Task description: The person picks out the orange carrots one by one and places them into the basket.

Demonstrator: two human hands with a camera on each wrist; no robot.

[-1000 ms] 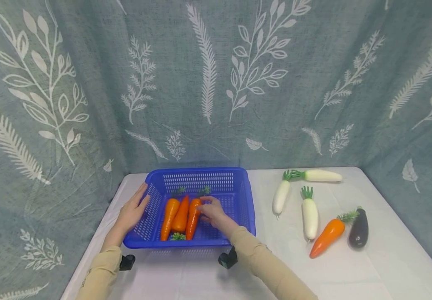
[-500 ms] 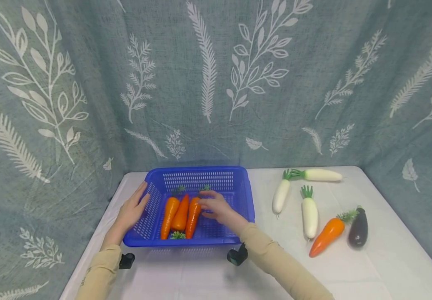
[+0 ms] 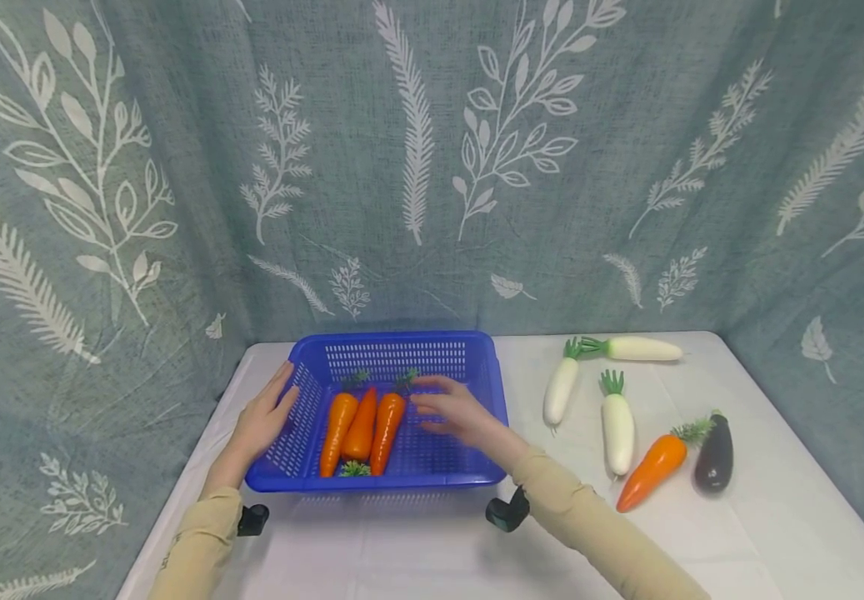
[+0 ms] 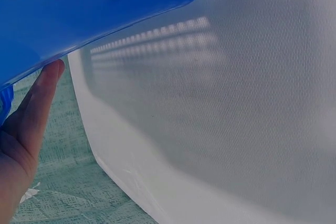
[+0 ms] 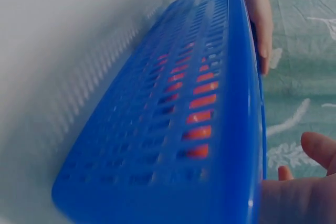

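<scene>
In the head view a blue plastic basket (image 3: 372, 482) with slotted walls holds three orange carrots side by side. The left carrot (image 3: 337, 433) and the right carrot (image 3: 387, 433) have their green tops toward the back; the middle carrot (image 3: 360, 427) lies the other way round. My left hand (image 3: 262, 421) rests along the basket's left rim with straight fingers. In the left wrist view a fingertip (image 4: 59, 67) meets the underside of the blue rim. Over the basket's right half, my right hand (image 3: 457, 411) has its fingers spread loosely and holds nothing, just right of the right carrot.
Right of the basket, three white radishes lie on the white table (image 3: 536, 533): one radish (image 3: 645, 348) at the back, one radish (image 3: 562, 392) nearer the basket, another radish (image 3: 618, 433) in front. A fourth carrot (image 3: 652, 472) and an eggplant (image 3: 715, 454) lie farther right. A patterned curtain (image 3: 432, 167) hangs behind.
My right hand has let go of the right carrot and drawn back rightward and up from it. The left hand has stayed at the basket's left rim.
</scene>
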